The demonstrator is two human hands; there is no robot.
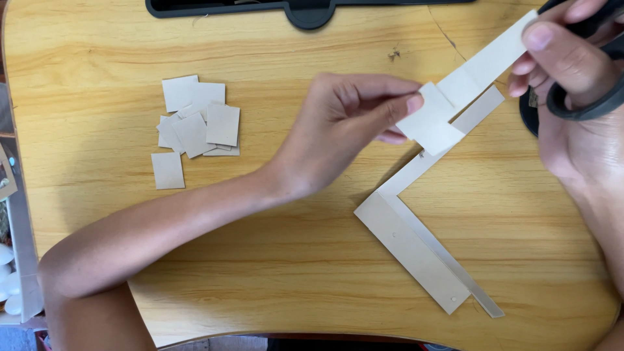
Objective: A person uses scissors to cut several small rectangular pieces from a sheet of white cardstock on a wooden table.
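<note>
You hold a pale card strip [481, 68] in the air between your two hands, over the tabletop [312, 260]

Your left hand [344, 130] pinches the strip's lower end, thumb and fingertips closed on a square piece [432, 120] there, while your right hand [572, 71] is curled shut around black scissors [588, 104] at the strip's upper end, one fingertip resting on the card. Just below your left hand's fingers, two long grey card strips [416, 240] lie on the tabletop, meeting in a corner like an L, one arm running up toward your right hand. Well to the far side of your left wrist sits a loose pile of cut grey squares [198, 120], one lying a little apart. A black tray edge [305, 10] runs along the tabletop beyond both hands
</note>
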